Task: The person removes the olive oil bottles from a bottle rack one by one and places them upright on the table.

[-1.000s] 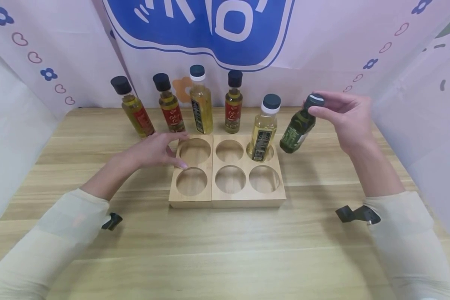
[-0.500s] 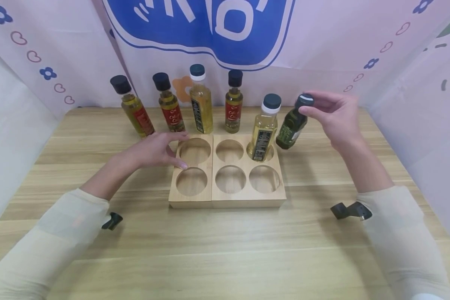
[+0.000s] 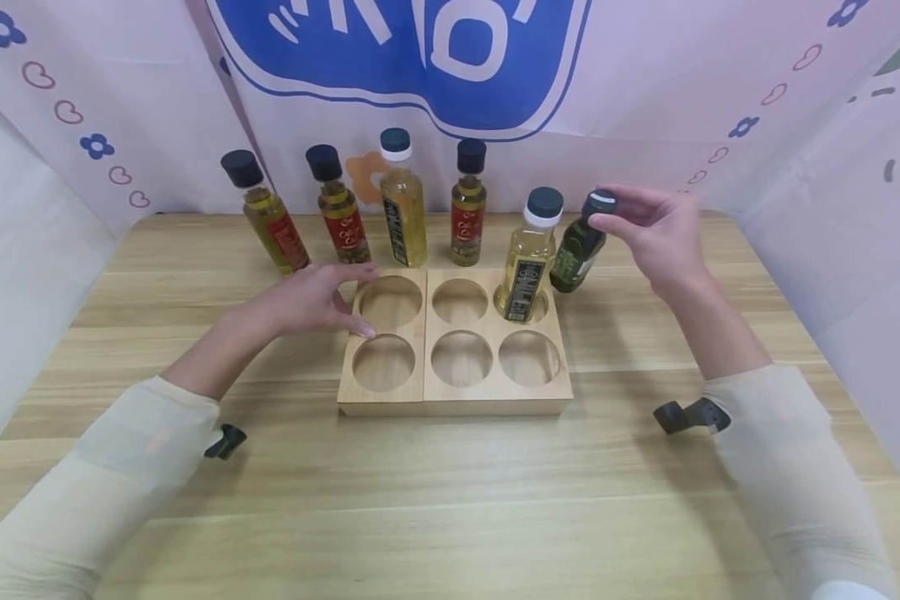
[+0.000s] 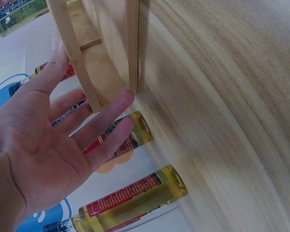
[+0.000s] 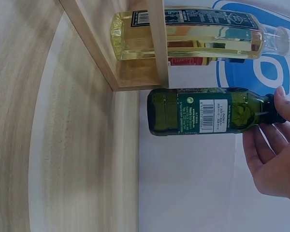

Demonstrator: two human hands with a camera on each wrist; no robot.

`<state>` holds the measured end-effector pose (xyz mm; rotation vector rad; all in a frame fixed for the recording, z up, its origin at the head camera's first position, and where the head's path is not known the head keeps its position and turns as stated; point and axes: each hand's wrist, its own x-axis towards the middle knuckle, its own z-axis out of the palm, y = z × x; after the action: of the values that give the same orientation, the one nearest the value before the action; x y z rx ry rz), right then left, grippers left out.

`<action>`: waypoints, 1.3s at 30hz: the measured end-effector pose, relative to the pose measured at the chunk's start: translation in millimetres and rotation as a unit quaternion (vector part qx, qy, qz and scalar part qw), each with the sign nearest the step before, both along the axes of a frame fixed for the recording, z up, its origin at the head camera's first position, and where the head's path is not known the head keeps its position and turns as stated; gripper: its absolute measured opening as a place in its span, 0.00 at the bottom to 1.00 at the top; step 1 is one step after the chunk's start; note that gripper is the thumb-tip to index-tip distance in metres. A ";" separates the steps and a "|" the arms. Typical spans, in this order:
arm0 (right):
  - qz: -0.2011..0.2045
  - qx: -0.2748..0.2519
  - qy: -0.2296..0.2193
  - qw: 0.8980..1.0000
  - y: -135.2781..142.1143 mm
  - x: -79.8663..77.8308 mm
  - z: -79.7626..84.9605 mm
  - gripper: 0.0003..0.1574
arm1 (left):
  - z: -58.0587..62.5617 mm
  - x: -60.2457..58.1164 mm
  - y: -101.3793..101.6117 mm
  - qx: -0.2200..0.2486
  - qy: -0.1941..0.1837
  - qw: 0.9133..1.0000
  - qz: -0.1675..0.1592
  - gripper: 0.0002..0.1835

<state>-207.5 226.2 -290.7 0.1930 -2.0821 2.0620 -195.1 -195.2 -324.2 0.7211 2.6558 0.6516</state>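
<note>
A wooden holder (image 3: 495,393) with two rows of round holes stands mid-table. My left hand (image 3: 318,300) rests at its left end, thumb on the top surface; in the left wrist view that hand (image 4: 53,130) shows extended, spread fingers. With thumb and fingers my right hand (image 3: 663,242) pinches the dark cap of a green glass bottle (image 3: 579,254). This bottle hangs tilted above the table, just right of the holder's back corner; in the right wrist view the green bottle (image 5: 198,112) is beside the holder's end wall (image 5: 159,43). A clear oil bottle (image 3: 528,258) occupies the back right hole.
Behind the holder stand red-labelled olive oil bottles, one at far left (image 3: 276,225), one near it (image 3: 342,221) and one mid-back (image 3: 467,212). Among them is a clear yellow oil bottle (image 3: 405,212). A printed white cloth (image 3: 630,100) hangs along the table's back edge.
My right hand has moved left and slightly back with the green bottle, bringing it closer to the clear bottle in the holder. My left hand has stayed still.
</note>
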 end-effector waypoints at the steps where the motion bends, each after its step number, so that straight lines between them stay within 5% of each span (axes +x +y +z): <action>1: -0.001 0.003 -0.003 1.000 -0.5 -0.7 -0.7 0.21 | -0.1 0.0 0.0 0.000 0.000 1.000 0.000 0.47; 28: -0.009 0.093 -0.043 0.995 -21.9 -29.9 -15.8 0.25 | 2.8 -0.4 1.5 -0.010 -0.001 1.000 -0.001 0.46; 39: -0.022 0.038 -0.066 0.997 -27.1 -39.7 -18.1 0.27 | 2.1 0.1 0.7 -0.007 -0.006 1.000 0.001 0.47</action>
<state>-247.2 199.2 -308.8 0.0211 -2.2225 2.0217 -195.1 -194.5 -322.1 0.7076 2.6487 0.6344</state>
